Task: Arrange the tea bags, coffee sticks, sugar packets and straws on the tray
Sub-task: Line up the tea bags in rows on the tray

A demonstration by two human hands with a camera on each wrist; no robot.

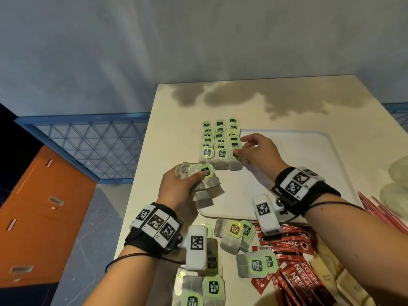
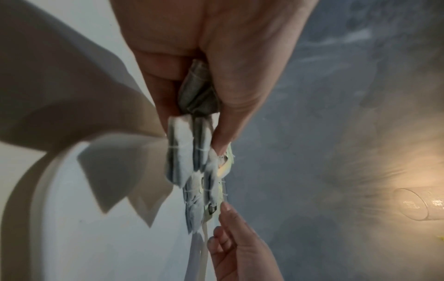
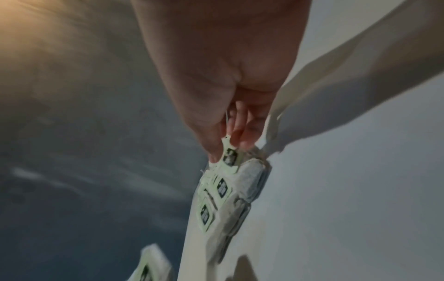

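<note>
A white tray [image 1: 309, 151] lies on the cream table. Three rows of green-tagged tea bags [image 1: 218, 142] line its left part. My left hand [image 1: 178, 186] grips a fanned bunch of tea bags [image 1: 205, 188] at the tray's near left corner; the same bunch of tea bags [image 2: 190, 157] shows in the left wrist view. My right hand [image 1: 254, 151] pinches the green tag [image 3: 229, 156] of the nearest tea bag in the right row. Loose tea bags [image 1: 236, 235], red coffee sticks [image 1: 289, 244] and red-striped straws [image 1: 379, 213] lie on the table nearer me.
Beige sugar packets [image 1: 331, 277] sit at the bottom right beside the coffee sticks. Pale clear cups [image 1: 397, 184] lie at the right edge. The table's left edge drops to a grey floor with an orange cabinet [image 1: 39, 217] and a blue mesh rack [image 1: 92, 142].
</note>
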